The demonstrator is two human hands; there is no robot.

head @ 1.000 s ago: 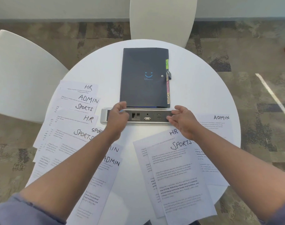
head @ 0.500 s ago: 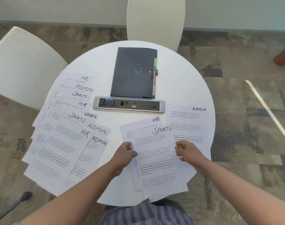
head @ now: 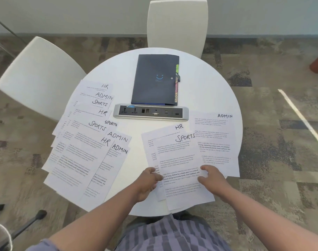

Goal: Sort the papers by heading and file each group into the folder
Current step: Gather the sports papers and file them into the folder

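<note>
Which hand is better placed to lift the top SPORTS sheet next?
Right. The right hand already rests on the SPORTS sheet; the left hand sits at its left edge, over the HR sheet.

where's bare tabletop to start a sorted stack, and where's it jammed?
Free: the wedge between the left paper spread and the SPORTS sheet, below the power strip; also both sides of the folder at the far table rim. Crowded: the left edge, and the near right, where both hands rest on overlapping sheets.
</note>
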